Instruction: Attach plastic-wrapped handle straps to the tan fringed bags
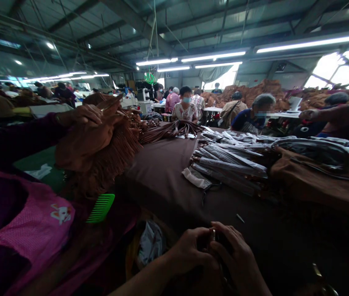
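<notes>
The fingers of the left hand (189, 248) and of the right hand (239, 253) met tip to tip and pinched a small, shiny, gold-coloured metal piece (213, 235) between them; its lower portion was hidden by the fingers and shadow. The metal piece was located at the near side of a tabletop (162, 162) covered in dark brown cloth. A slim, pale, pointed item (240, 218) lay on the cloth just beyond the right fingers. A gold-coloured metal fitting (317, 269), partly lost in shadow, was situated to their right. Farther beyond the fingers, a flat whitish packet (196, 178) lay beside long straps wrapped in translucent plastic (232, 163), and a brown suede-like bag (313, 168) rested to the right of these. To the left of the fingers, a co-worker in a pink checked apron (35, 230) gripped a brown fringed bag (83, 150) with a raised hand (83, 115). A bright green wide-toothed comb (101, 208) was positioned below the fringe; its support could not be determined.
</notes>
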The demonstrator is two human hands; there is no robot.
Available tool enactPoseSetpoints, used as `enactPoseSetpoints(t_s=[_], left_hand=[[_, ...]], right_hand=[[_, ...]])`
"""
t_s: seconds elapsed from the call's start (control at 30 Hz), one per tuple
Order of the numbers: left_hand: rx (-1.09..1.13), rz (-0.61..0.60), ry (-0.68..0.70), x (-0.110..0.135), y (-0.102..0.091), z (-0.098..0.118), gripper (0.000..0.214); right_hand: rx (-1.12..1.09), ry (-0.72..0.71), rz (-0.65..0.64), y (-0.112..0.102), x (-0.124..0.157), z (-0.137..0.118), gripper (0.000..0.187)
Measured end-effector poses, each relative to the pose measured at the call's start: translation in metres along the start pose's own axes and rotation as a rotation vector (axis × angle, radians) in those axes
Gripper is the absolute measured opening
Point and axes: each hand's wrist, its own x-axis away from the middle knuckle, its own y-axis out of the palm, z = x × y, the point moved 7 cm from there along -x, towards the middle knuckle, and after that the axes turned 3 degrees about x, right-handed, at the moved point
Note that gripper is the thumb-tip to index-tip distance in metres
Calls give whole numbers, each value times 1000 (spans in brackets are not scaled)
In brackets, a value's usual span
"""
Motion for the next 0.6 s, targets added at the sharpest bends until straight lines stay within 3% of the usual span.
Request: enactPoseSetpoints(t_s=[0.3,0.47,0.6], left_hand=[[-63,42,-3,0,-1,-1,65],[-64,69,3,3,-3,1,69],[-127,66,5,7,-2,3,76]], right_hand=[[36,-110,67,-8,4,-10,22],[-96,56,94,-6,8,6,25],[-192,155,10,-6,5,10,35]])
